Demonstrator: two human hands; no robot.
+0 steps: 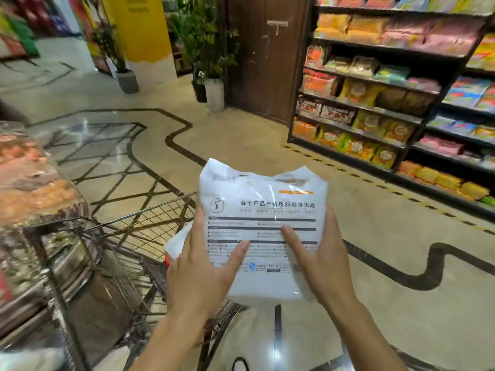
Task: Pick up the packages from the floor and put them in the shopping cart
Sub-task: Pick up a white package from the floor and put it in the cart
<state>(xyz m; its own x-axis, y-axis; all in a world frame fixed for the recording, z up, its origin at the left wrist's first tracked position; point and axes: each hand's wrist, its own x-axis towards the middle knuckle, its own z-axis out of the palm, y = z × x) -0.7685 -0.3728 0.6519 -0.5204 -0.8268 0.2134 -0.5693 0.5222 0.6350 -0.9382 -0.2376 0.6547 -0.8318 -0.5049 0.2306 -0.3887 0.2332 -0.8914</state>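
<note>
Above the near edge of the shopping cart (150, 231), the left hand (203, 269) and right hand (318, 261) clasped a white package (262, 210) from either side, thumbs pressed on its printed face. Another white package (178, 243) appeared to lie in the cart just beside it. Lowering the soft package level, well inside the wire, would likely serve best. Beyond lay a glossy patterned floor (267, 145), stocked shelves (375, 97) and potted plants (211, 62).

Warm, even indoor lighting. Glare seen on polished floor (112, 135). Motion blur marked along left edge and on shelves (375, 103); straight lines bent by wide-angle distortion. White package (262, 226) rendered sharpest, print partly legible.
</note>
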